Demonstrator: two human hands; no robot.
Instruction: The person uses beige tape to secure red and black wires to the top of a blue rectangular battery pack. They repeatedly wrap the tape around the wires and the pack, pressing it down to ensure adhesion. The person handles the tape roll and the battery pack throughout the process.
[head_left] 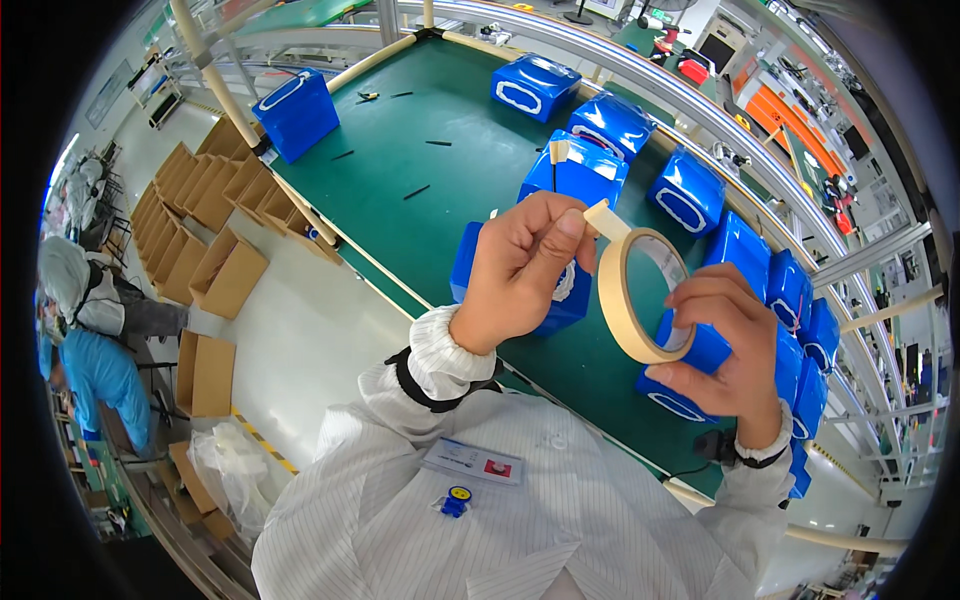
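Observation:
A roll of cream masking tape is held up above the green table, gripped at its ring by the thumb and fingers of my right hand. My left hand pinches the loose end of the tape between thumb and forefinger, and a short strip stretches from there to the roll. Right behind my left hand is a blue-wrapped block with a piece of tape and a dark lead on its top. Another blue block is partly hidden by that hand. Several more blue blocks stand behind the roll and around my right hand.
A lone blue block sits at the table's far left corner. Small black pieces are scattered over the green tabletop. Open cardboard boxes stand on the floor to the left, where a person in blue bends over.

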